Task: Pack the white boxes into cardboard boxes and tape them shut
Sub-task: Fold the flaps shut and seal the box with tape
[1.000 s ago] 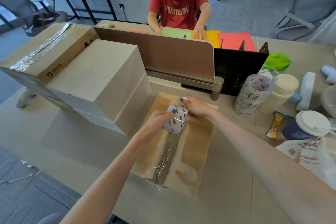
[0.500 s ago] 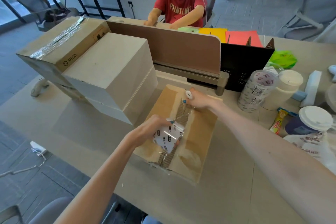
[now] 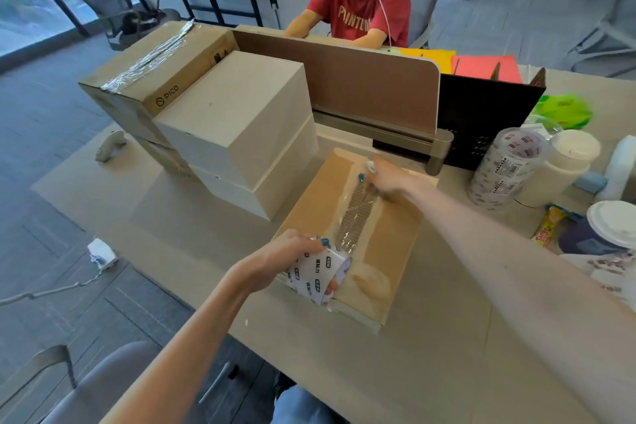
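Note:
A closed cardboard box (image 3: 389,244) lies flat on the table in front of me, with a strip of clear tape (image 3: 356,213) stretched along its middle seam. My left hand (image 3: 285,256) grips a printed white roll of tape (image 3: 318,277) at the box's near edge. My right hand (image 3: 387,177) presses the tape's far end down at the box's far edge, fingers curled, with a small white object by the fingertips. Two stacked white boxes (image 3: 241,134) stand to the left. Behind them are taped cardboard boxes (image 3: 144,69) marked PICO.
A brown desk divider (image 3: 361,79) and a black crate (image 3: 481,113) stand behind the box. At the right are a sleeve of tape rolls (image 3: 506,165), a white tub (image 3: 564,165), a lidded cup (image 3: 609,227) and a snack bar (image 3: 547,227). A person in a red shirt (image 3: 361,7) sits opposite.
My left hand has drawn the tape roll from the box's far end to its near edge, laying tape along the seam. My right hand stayed at the far end.

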